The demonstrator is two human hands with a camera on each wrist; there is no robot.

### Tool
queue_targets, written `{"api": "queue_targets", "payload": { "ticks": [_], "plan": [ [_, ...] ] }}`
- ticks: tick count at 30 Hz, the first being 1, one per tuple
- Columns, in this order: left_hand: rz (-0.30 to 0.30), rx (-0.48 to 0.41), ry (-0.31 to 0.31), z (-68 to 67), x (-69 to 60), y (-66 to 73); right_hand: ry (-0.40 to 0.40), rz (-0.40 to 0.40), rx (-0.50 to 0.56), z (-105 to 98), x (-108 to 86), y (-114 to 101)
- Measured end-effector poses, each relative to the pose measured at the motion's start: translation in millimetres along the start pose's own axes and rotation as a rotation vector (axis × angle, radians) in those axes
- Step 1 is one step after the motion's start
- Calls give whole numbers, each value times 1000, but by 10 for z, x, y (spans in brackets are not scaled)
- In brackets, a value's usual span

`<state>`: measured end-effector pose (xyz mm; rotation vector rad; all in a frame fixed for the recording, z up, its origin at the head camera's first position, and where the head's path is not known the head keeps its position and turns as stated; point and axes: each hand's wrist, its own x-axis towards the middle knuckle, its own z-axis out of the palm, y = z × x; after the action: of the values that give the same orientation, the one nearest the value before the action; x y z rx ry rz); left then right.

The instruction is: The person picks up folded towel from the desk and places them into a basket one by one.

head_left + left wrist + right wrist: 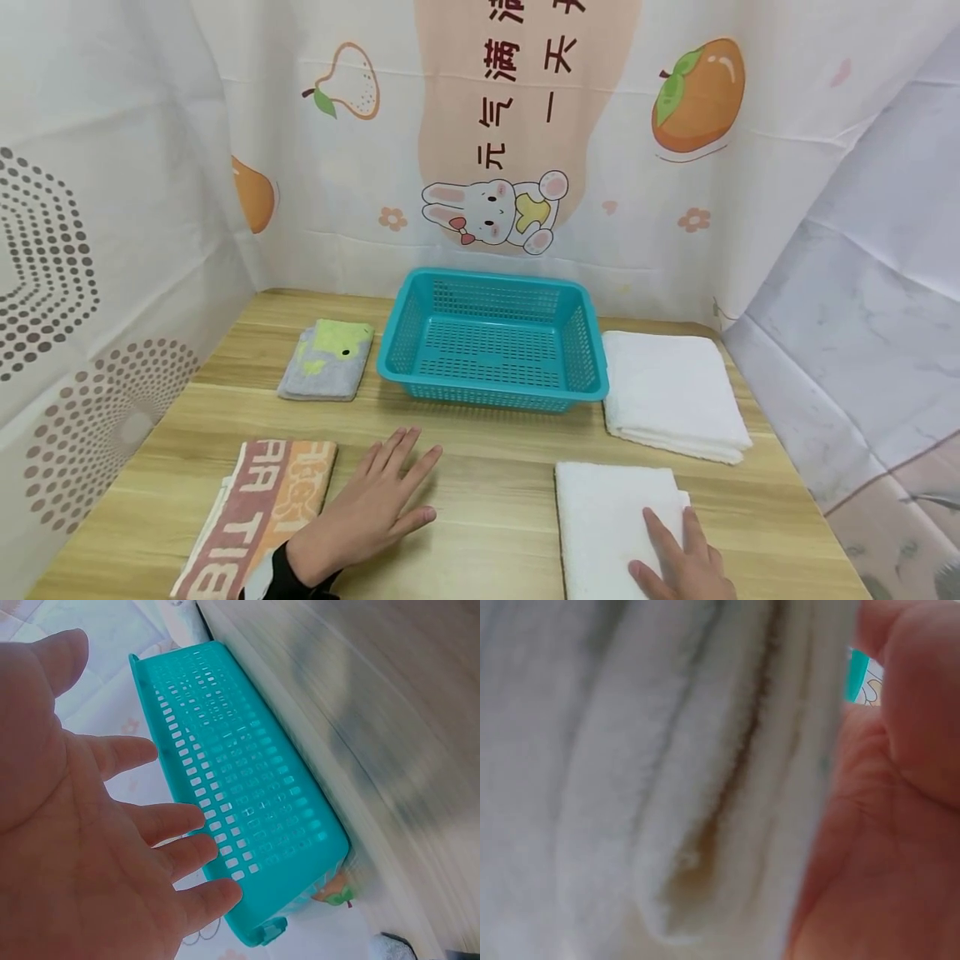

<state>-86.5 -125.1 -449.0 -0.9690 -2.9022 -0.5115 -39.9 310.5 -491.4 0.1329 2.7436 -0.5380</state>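
My left hand is spread palm down over the table, just right of the folded patterned towel, holding nothing. In the left wrist view the same hand has its fingers extended, with the teal basket beyond. My right hand rests on the folded white towel at the lower right, fingers spread on its top. The right wrist view shows the towel's thick folded layers close up beside the palm; the fingertips are hidden there.
A teal basket sits at the table's back middle. Left of it lies a small folded grey and green towel; right of it, another folded white towel. Printed curtains hang behind and at both sides of the wooden table.
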Motion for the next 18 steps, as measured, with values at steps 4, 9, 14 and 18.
{"api": "queue_targets", "payload": {
  "ticks": [4, 9, 14, 18],
  "plan": [
    [4, 1, 7, 6, 2, 8, 12, 7, 3, -21, -16, -22],
    [7, -3, 1, 4, 9, 18, 35, -17, -6, -46, -39, -28],
    [11, -5, -6, 4, 18, 24, 38, -27, 2, -58, -45, -26],
    [18, 2, 0, 8, 16, 20, 48, -46, 4, -63, -56, -32]
  ]
}}
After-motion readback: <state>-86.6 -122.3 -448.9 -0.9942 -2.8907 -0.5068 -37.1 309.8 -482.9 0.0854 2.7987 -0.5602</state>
